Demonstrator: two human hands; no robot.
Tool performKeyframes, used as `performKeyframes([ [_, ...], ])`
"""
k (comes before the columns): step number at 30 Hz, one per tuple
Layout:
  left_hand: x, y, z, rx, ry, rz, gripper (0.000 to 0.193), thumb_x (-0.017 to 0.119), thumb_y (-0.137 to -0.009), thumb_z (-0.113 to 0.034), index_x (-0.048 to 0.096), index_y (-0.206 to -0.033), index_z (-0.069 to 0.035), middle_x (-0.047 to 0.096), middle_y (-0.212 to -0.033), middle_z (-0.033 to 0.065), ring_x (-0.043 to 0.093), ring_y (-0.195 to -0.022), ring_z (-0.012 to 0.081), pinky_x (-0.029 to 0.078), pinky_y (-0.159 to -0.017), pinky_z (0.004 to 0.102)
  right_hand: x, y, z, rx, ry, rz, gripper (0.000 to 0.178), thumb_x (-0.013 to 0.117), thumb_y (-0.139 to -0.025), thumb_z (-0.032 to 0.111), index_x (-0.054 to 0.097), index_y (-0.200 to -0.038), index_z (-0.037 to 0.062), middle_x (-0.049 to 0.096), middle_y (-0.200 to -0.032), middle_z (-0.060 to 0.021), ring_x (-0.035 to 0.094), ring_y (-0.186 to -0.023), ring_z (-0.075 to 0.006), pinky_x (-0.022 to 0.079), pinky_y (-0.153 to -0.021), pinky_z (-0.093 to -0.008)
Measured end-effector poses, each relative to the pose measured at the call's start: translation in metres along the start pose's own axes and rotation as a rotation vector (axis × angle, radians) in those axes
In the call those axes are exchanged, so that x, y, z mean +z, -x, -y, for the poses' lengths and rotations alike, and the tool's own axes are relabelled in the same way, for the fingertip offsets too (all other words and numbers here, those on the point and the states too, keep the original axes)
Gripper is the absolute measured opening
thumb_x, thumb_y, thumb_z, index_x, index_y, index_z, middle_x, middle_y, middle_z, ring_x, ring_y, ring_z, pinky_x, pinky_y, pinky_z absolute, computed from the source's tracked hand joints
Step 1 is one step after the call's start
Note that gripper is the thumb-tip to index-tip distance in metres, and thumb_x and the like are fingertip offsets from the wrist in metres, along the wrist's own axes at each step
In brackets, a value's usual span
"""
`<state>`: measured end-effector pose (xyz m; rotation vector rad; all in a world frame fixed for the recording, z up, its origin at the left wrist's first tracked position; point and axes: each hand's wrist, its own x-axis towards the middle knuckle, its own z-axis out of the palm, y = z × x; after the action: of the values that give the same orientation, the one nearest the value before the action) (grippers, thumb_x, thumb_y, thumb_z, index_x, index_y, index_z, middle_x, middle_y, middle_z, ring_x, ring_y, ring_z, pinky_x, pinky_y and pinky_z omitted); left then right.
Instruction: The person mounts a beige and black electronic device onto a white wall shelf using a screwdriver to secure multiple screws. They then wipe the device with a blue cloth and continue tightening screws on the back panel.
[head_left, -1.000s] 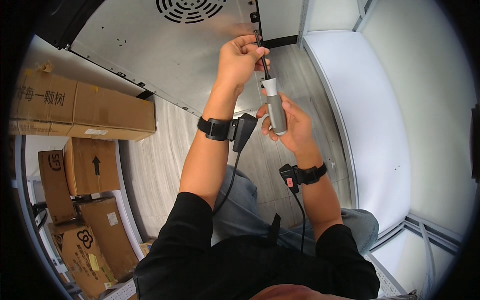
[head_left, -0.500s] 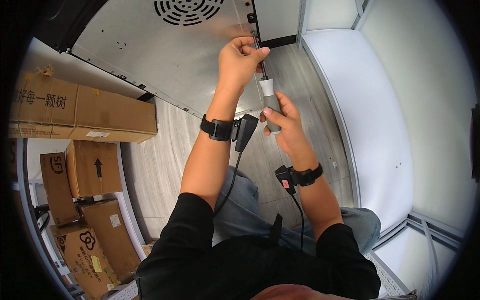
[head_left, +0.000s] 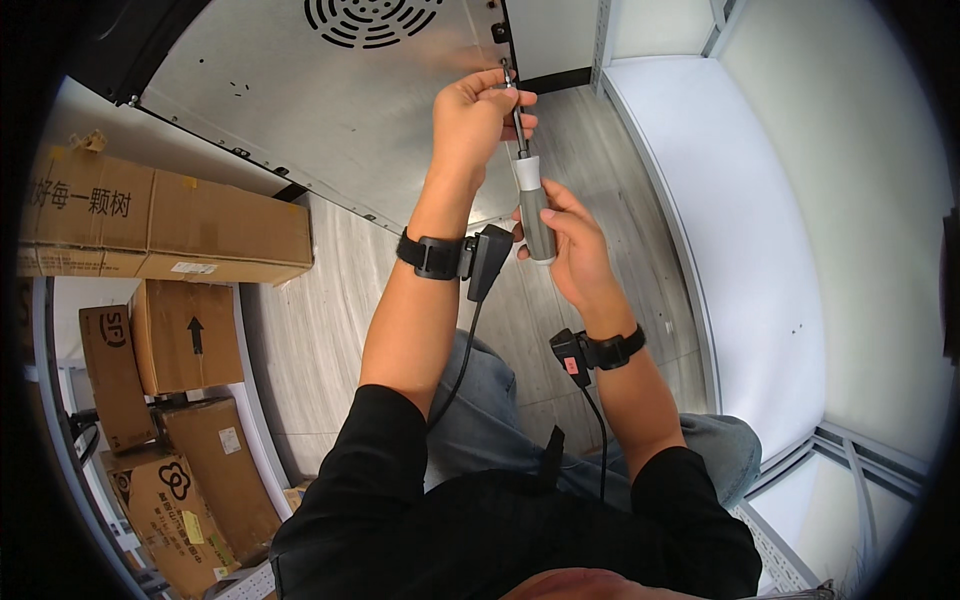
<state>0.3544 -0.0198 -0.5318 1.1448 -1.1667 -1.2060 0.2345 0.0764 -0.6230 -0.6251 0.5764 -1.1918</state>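
A screwdriver with a grey and white handle and a thin metal shaft points up and away from me. My left hand pinches the shaft near its tip with thumb and forefinger, the other fingers curling beside it. Around the handle lie the fingers and thumb of my right hand, lightly closed. The tip meets the right edge of a large metal panel, by a small screw; whether it sits in the screw head is too small to tell. A round slotted vent is cut into the panel.
Cardboard boxes stand to the left, several more stacked on a shelf nearer me. A long white shelf curves along the right side. Grey wood-look floor lies below my arms. Black wrist straps trail cables.
The screwdriver handle has shifted slightly left and stands more upright. My right thumb and fingers have changed their place on the handle. My left hand has moved slightly left and up.
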Motion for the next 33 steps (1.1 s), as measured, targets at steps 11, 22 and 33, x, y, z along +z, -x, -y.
performKeyframes([
  [11,-0.003,-0.008,0.007,0.02,-0.007,-0.034,0.029,0.047,-0.097,-0.025,0.062,-0.098,0.0,0.069,-0.076,0.0118,0.065,-0.062,0.0157,0.047,-0.056,0.027,0.003,0.003,0.001,-0.016,0.041,-0.05,0.044,0.046,-0.089,0.008,0.045,-0.133,0.0012,0.059,-0.099,-0.0107,0.061,-0.082,-0.0194,0.05,-0.065,-0.031],
  [22,-0.007,-0.012,0.002,0.061,-0.041,-0.015,0.037,0.044,-0.099,-0.036,0.061,-0.106,-0.004,0.069,-0.075,0.0098,0.066,-0.068,0.017,0.05,-0.064,0.0284,-0.002,0.002,0.014,-0.017,0.113,-0.016,0.047,0.044,-0.086,0.012,0.045,-0.131,-0.0022,0.061,-0.096,-0.0141,0.062,-0.076,-0.0188,0.049,-0.058,-0.0285],
  [33,0.014,0.01,-0.006,0.211,0.336,0.163,0.028,0.037,-0.101,-0.022,0.048,-0.111,0.001,0.065,-0.103,0.0255,0.069,-0.079,0.0265,0.058,-0.068,0.0326,0.022,0.046,0.193,0.082,0.945,-0.086,0.033,0.05,-0.089,0.023,0.063,-0.106,-0.0007,0.065,-0.071,-0.0079,0.058,-0.05,-0.0107,0.043,-0.044,-0.0219],
])
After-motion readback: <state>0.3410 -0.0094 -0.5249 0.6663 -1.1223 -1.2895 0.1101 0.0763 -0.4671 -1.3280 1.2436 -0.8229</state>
